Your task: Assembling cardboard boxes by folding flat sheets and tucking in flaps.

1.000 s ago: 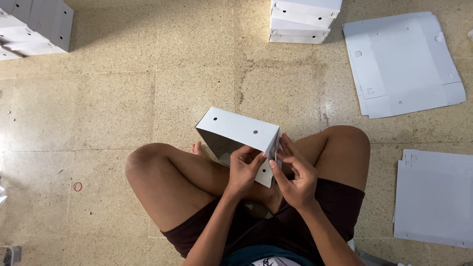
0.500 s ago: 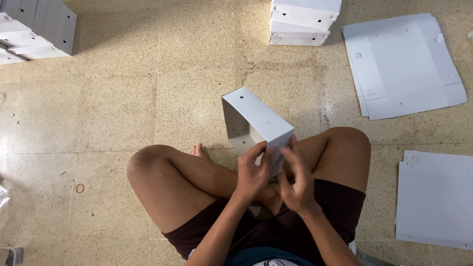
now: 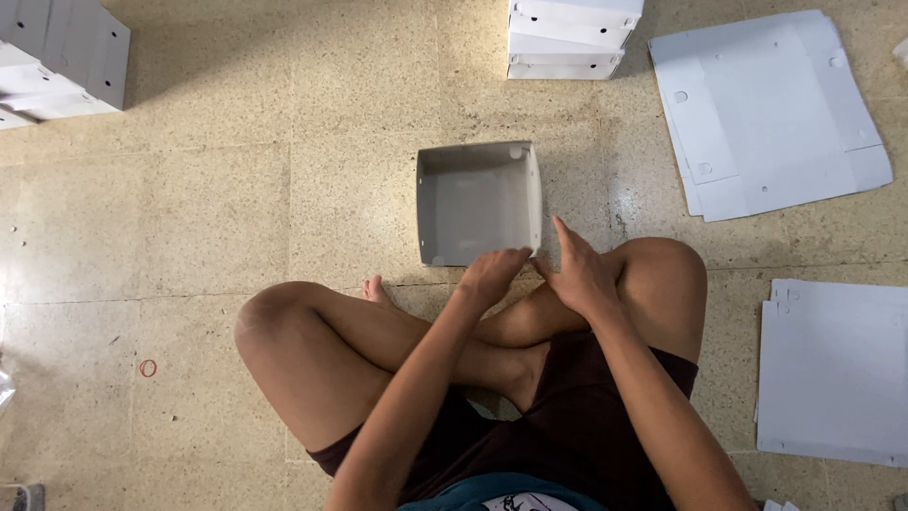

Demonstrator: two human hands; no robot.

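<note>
Two hands (image 3: 539, 274) at white box (image 3: 478, 203), open-side up

A floor of speckled beige stone tiles (image 3: 227, 189), divided by thin straight joints, is seen from above. Dark stains and a fine crack are visible near its middle, and a soft sheen is thrown across the right part by overhead light. A stack of folded white cardboard boxes (image 3: 572, 36) is set at the top edge, another stack of white boxes (image 3: 61, 57) at the top left. Flat white die-cut cardboard sheets (image 3: 771, 114) are spread at the upper right, and a further pile of flat white sheets (image 3: 832, 369) lies at the right edge. A small red rubber band (image 3: 148, 368) lies at the left.
</note>
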